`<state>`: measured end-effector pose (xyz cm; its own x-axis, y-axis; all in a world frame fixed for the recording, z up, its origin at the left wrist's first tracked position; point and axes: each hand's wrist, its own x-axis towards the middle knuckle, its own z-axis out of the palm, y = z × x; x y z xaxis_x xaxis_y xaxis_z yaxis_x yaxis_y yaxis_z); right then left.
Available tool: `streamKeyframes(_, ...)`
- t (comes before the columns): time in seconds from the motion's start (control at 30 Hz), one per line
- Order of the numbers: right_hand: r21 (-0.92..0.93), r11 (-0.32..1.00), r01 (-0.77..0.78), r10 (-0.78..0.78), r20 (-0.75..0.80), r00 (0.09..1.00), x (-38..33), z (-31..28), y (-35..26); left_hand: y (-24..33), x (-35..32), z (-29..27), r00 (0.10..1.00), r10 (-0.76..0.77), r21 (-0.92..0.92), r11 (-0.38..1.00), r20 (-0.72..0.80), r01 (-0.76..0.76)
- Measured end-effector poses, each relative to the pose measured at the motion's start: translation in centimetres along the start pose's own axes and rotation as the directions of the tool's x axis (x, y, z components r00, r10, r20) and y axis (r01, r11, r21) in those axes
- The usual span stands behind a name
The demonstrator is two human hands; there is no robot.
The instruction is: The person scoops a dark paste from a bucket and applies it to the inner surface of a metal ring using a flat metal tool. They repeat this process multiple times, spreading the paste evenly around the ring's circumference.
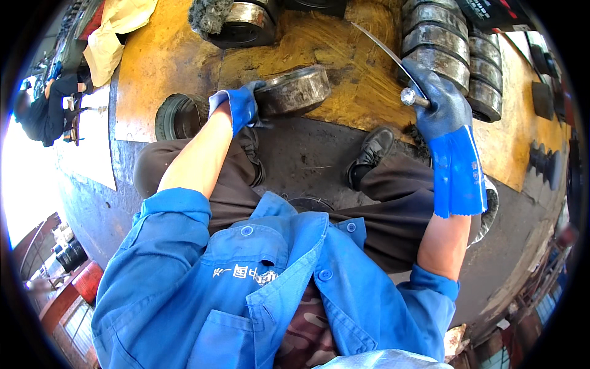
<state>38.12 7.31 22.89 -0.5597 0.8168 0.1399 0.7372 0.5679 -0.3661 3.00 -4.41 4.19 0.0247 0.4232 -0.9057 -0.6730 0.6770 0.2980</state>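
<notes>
My left hand (241,106), in a blue rubber glove with its cuff folded back, grips the left side of a thick worn metal ring (296,91). The ring is tilted at the near edge of a yellow-brown stained sheet. On the right, my right hand (444,104) wears a long blue glove, its fingers wrapped round a long thin metal tool (387,51). A shiny round knob ends its short shaft beside the thumb, while the slender curved part points up and left. The tool is apart from the ring; its exact kind is unclear.
Rows of similar metal rings (437,38) stand at the far right. A hollow cylinder (178,117) lies left of my hand. Grey fluffy material (209,15) rests against another ring (246,21). Brown paper (103,52) lies far left, near another person (46,117).
</notes>
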Motion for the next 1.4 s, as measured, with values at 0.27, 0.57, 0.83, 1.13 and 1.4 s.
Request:
streamKeyframes(0.27, -0.063, 0.997, 0.05, -0.051, -0.019, 0.999, -0.3, -0.3, 1.0, -2.5, -3.2, 0.0, 0.928, 0.369, 0.996, -0.08, 0.055, -0.027)
streamKeyframes(0.57, -0.01, 1.0, -0.016, 0.017, 0.06, 0.998, -0.1, -0.5, 1.0, -6.3, 1.2, -1.6, 0.978, -0.005, 0.435, 0.895, -0.207, 0.097)
streamKeyframes(0.83, -0.057, 0.998, -0.008, 0.012, 0.08, 0.997, -0.3, -0.4, 2.2, -8.0, 9.5, -8.7, 0.922, 0.041, 0.148, 0.989, -0.385, 0.018)
streamKeyframes(1.13, -0.047, 0.998, -0.051, 0.059, 0.177, 0.982, -0.2, -0.7, 3.1, -5.4, 10.9, -9.0, 0.912, 0.229, 0.205, 0.965, -0.34, -0.166)
streamKeyframes(1.4, -0.058, 0.994, -0.093, 0.103, 0.217, 0.971, -0.4, -1.2, 3.8, -0.7, 12.1, -6.9, 0.911, 0.38, 0.389, 0.872, -0.16, -0.295)
